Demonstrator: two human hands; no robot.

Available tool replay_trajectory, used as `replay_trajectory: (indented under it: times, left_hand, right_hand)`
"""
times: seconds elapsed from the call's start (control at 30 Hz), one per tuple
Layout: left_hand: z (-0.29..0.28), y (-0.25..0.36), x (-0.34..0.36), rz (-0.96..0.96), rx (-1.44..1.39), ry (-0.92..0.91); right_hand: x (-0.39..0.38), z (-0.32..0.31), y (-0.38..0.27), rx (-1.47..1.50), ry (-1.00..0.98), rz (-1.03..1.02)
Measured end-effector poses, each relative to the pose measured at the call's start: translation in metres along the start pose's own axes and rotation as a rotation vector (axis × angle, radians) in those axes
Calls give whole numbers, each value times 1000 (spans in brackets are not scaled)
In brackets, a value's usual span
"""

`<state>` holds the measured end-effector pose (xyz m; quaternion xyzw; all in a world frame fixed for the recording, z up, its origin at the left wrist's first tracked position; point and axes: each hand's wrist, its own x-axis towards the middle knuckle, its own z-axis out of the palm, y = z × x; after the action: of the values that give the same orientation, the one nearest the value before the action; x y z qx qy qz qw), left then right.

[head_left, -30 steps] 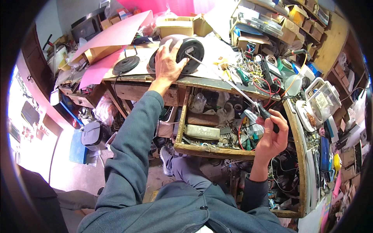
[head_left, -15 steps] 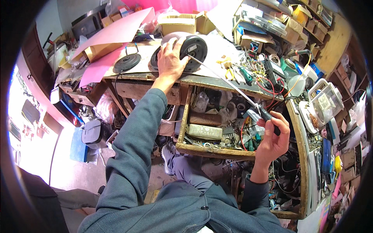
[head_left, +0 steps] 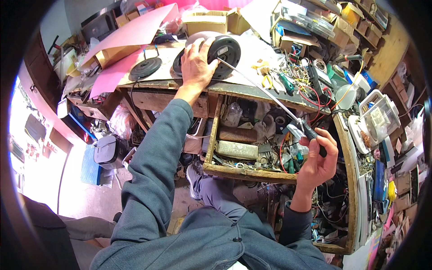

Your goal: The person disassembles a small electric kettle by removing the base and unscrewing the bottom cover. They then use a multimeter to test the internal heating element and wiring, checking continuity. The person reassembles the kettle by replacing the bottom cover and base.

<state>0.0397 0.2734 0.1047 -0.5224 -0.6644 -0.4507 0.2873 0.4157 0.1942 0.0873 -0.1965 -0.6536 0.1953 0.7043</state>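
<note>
Right hand (head_left: pixel 318 158): thumb and fingertips pinch the black handle of a long screwdriver (head_left: pixel 309 131), wrist low over the open drawer (head_left: pixel 249 173). Shaft slants up and left; tip at the black underside of a rounded appliance (head_left: pixel 228 45), though whether it sits in a screw is too small to tell. Left hand (head_left: pixel 196 65) clasps the appliance from above, fingers spread across the curved side, thumb toward the base; pressure cannot be told. Appliance lies on its side on the bench (head_left: pixel 279 97), underside facing right. Handling, estimated: shell stiff, moderately light, smooth enough to slip or roll, so best held over the round side near the base rim. Screwdriver probably rigid; the handle gives the surest hold. Farther out: corded black disc (head_left: pixel 146 68) to the left, yellow pliers (head_left: pixel 267 81) and tangled wires (head_left: pixel 294 67) to the right.
</note>
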Motion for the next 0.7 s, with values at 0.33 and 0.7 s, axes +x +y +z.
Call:
replay_trajectory:
  times: [0.33,0.7]
  left_hand:
    - [2,-1,-1,43,35,58]
    - [0,1,-3,34,27,37]
  right_hand:
    - [10,-16,-30,-449,-170,219]
    - [27,-18,-29,-340,-201,109]
